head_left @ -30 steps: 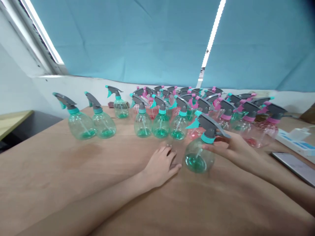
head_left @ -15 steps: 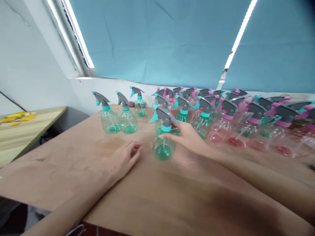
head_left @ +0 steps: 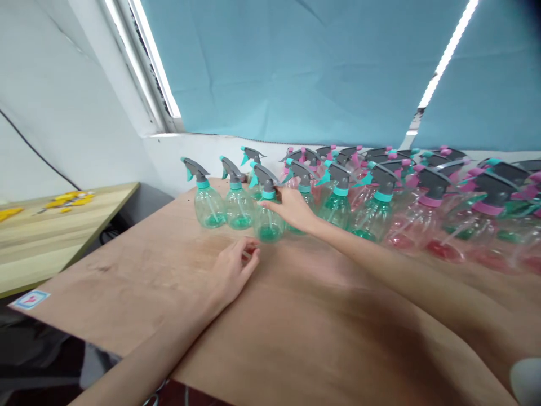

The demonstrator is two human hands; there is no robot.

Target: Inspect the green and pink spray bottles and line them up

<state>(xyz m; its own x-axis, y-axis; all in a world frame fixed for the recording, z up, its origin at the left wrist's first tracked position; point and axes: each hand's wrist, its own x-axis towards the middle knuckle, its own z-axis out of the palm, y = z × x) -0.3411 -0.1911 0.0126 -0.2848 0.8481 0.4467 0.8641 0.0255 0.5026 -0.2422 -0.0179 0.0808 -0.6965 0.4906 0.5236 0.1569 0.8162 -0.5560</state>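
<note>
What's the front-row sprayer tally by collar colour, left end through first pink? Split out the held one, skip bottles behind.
Teal-collared bottle in the right hand: 1
Other teal-collared bottles: 5
Pink-collared bottle: 1
Total: 7

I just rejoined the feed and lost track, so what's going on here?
The person's right hand holds a turquoise-collared spray bottle by its neck, just right of two similar bottles. The left hand rests on the table in front, fingers loosely curled. Farther right stands a crowd of turquoise- and pink-collared bottles, with green or red liquid visible in several.
</note>
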